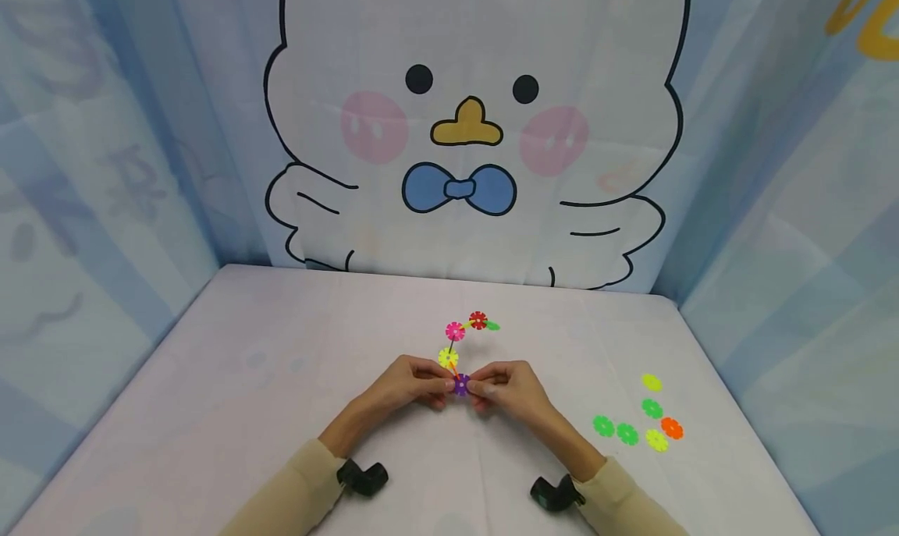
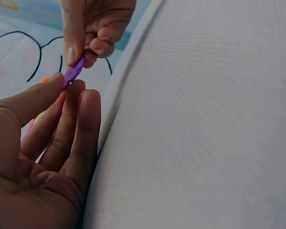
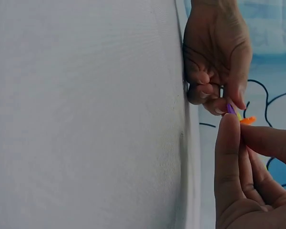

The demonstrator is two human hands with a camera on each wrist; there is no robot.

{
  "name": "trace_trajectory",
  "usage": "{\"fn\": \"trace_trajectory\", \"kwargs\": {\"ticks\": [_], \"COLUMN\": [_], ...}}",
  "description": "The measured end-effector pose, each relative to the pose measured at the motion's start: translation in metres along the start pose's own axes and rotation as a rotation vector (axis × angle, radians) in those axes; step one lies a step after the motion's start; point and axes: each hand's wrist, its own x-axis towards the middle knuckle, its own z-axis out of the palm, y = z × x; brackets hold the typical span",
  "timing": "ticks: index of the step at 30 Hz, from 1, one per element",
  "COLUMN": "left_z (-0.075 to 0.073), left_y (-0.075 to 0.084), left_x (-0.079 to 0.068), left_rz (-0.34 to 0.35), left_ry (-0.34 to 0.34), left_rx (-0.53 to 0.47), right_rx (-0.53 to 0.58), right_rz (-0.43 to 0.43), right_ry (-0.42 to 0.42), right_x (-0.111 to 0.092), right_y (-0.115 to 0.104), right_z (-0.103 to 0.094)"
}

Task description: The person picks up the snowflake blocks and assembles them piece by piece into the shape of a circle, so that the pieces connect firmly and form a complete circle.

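Between my hands is a purple notched plastic disc [image 1: 461, 385], the near end of a chain of interlocked discs. My left hand [image 1: 410, 382] pinches its left edge with thumb and fingertips, as the left wrist view shows. At the opposite edge, the thumb and fingertips of my right hand [image 1: 518, 393] pinch the same disc. An orange disc [image 3: 248, 120], seen nearly edge-on, joins it to a yellow disc [image 1: 448, 357]. Farther along come a pink disc [image 1: 455, 331], a red disc [image 1: 478, 320] and a green disc [image 1: 493, 326]. Fingers hide part of the purple disc.
Loose discs lie on the white-covered table [image 1: 337, 317] to the right, among them an orange disc [image 1: 672, 428], a yellow disc [image 1: 656, 441] and a green disc [image 1: 604, 426]. A printed cloth backdrop [image 1: 463, 239] stands behind the table, with curtains on both sides.
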Motion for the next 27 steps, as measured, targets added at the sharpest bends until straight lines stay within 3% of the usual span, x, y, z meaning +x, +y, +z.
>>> {"fn": "trace_trajectory", "kwargs": {"ticks": [12,16,22,27], "left_z": [0.003,0.002,0.001,0.001], "left_y": [0.001,0.0,-0.001,-0.001], "left_x": [-0.001,0.0,0.0,0.0], "left_rz": [-0.009,-0.014,-0.03,-0.034], "left_ry": [0.019,0.031,0.047,0.053], "left_rx": [0.026,0.027,0.02,0.007], "right_rx": [0.033,-0.01,-0.155,-0.288], "right_rz": [-0.012,-0.04,-0.073,-0.044], "right_ry": [-0.039,-0.042,0.03,0.13], "right_x": [0.001,-0.002,-0.009,-0.022], "right_y": [0.003,0.003,0.012,0.022], "right_z": [0.0,-0.008,-0.038,-0.085]}}
